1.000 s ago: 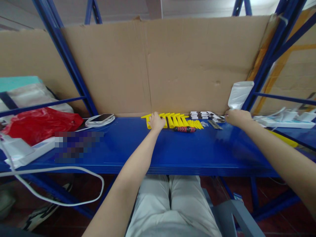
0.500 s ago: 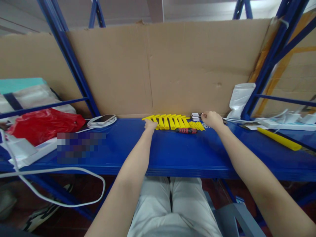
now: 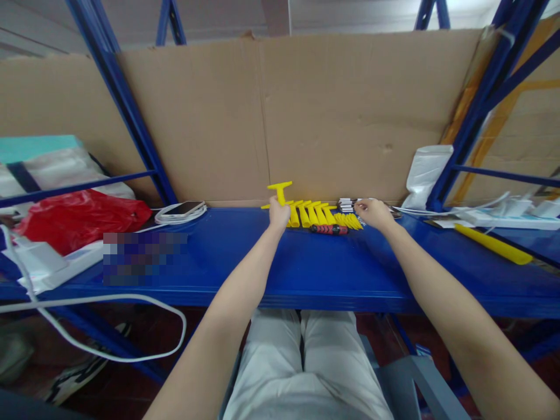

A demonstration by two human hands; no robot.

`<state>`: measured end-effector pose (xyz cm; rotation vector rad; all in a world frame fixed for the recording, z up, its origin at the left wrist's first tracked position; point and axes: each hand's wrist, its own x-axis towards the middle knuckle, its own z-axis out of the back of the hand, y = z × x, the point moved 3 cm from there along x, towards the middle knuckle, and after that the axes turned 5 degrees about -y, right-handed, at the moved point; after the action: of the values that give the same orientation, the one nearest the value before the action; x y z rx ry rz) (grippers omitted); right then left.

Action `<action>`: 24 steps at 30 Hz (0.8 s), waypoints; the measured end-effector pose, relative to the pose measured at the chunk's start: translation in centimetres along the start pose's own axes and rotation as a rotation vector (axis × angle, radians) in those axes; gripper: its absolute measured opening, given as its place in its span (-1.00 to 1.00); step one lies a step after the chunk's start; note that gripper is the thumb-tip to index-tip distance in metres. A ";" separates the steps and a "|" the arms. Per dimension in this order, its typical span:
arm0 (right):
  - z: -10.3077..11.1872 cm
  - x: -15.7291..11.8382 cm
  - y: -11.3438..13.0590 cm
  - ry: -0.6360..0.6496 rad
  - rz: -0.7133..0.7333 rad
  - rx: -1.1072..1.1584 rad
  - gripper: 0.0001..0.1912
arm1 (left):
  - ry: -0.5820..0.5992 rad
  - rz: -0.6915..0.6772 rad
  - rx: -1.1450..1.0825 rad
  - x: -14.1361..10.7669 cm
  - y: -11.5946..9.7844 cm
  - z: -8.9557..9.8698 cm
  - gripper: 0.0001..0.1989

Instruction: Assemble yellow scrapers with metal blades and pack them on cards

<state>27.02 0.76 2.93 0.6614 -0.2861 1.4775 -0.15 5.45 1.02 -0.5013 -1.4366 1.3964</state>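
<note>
My left hand [image 3: 279,217] is closed around the stem of a yellow T-shaped plastic piece [image 3: 280,187], raised with its crossbar on top. Just right of that hand, a row of similar yellow T-shaped pieces [image 3: 311,214] lies side by side on the blue table. A group of small yellow parts [image 3: 349,221] follows at the row's right end. In front of them lies a red and black screwdriver handle [image 3: 329,229]. My right hand [image 3: 371,211] has its fingers pinched beside small white-ended strips [image 3: 345,205]; whatever is between the fingertips is too small to make out.
A cardboard sheet [image 3: 350,111] stands along the back of the blue table [image 3: 332,268]. On the left are a red plastic bag [image 3: 83,219], a phone on a coiled white cable [image 3: 181,211] and a power strip. A white pouch [image 3: 426,175] and a long yellow object [image 3: 494,244] are at right.
My left hand has lifted one yellow T-shaped piece from the left part of the row and moved slightly right. The right hand has stayed nearly where it was.
</note>
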 end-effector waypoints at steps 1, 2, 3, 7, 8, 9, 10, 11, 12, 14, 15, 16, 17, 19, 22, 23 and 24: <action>-0.2 0.1 0.0 -0.021 0.000 0.035 -0.68 | 0.026 -0.065 0.028 -0.8 -0.6 -0.4 -0.53; -0.3 0.2 -0.1 -0.043 0.003 0.070 -0.67 | 0.072 -0.128 0.043 -1.6 -1.0 -0.9 -0.52; -0.5 0.3 -0.2 -0.064 0.007 0.102 -0.65 | 0.135 -0.189 0.044 -2.4 -1.5 -1.4 -0.52; -1.1 0.5 -0.5 -0.098 0.013 0.182 -0.56 | 0.422 -0.326 0.002 -5.4 -2.5 -3.1 -0.51; -1.2 0.6 -0.5 -0.099 0.014 0.195 -0.55 | 0.469 -0.330 -0.001 -5.9 -2.6 -3.4 -0.51; -1.3 0.6 -0.6 -0.098 0.017 0.206 -0.56 | 0.505 -0.323 -0.007 -6.3 -2.7 -3.6 -0.51; -1.4 0.7 -0.6 -0.096 0.023 0.216 -0.57 | 0.536 -0.312 -0.018 -6.6 -2.8 -3.7 -0.51; -1.5 0.7 -0.6 -0.094 0.028 0.223 -0.58 | 0.553 -0.306 -0.034 -6.9 -2.9 -3.8 -0.50; -1.6 0.7 -0.7 -0.092 0.031 0.227 -0.59 | 0.566 -0.312 -0.042 -7.0 -3.0 -3.9 -0.49; -1.7 0.8 -0.7 -0.098 0.015 0.227 -0.60 | 0.579 -0.353 -0.045 -7.2 -3.2 -3.8 -0.48; -1.7 0.9 -0.8 -0.105 0.001 0.226 -0.59 | 0.582 -0.386 -0.036 -7.2 -3.3 -3.7 -0.48; -1.7 0.9 -0.9 -0.109 -0.011 0.230 -0.60 | 0.585 -0.424 -0.022 -7.2 -3.4 -3.6 -0.49; -1.7 0.9 -0.9 -0.110 -0.021 0.236 -0.61 | 0.588 -0.463 -0.005 -7.3 -3.4 -3.5 -0.49; -1.6 0.9 -0.9 -0.095 -0.024 0.251 -0.65 | 0.585 -0.532 0.048 -7.4 -3.5 -3.3 -0.51; -1.6 0.6 -0.5 -0.034 0.012 0.292 -0.73 | 0.534 -0.562 0.186 -7.4 -3.3 -2.9 -0.52; -1.7 0.4 -0.2 -0.014 0.025 0.313 -0.75 | 0.510 -0.553 0.239 -7.3 -3.3 -2.7 -0.53; -1.7 0.3 0.1 0.004 0.040 0.336 -0.77 | 0.488 -0.538 0.288 -7.3 -3.2 -2.6 -0.54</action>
<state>26.63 1.93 1.76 0.9252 -0.0471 1.5808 6.02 -0.21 0.74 -0.2193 -0.8667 0.9377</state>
